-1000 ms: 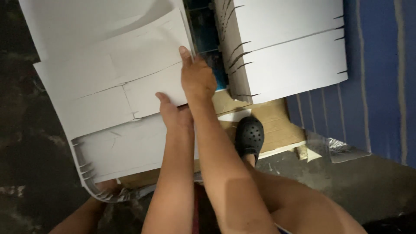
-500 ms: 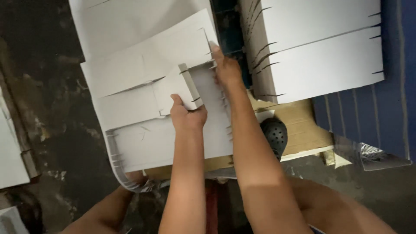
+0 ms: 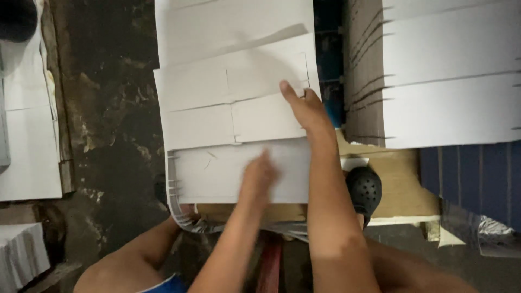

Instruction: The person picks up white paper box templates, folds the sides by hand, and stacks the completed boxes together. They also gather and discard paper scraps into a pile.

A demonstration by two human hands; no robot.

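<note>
While the right hand (image 3: 306, 108) stays, the left hand (image 3: 259, 176) has withdrawn.

We are in what looks like a small box-making workshop with a dark, stained concrete floor (image 3: 108, 108). A stack of flat white die-cut cardboard blanks (image 3: 233, 108) lies in the middle. Right of that stack stands a taller pile of blanks (image 3: 450, 81); left of it lie more white sheets (image 3: 27, 146).
</note>
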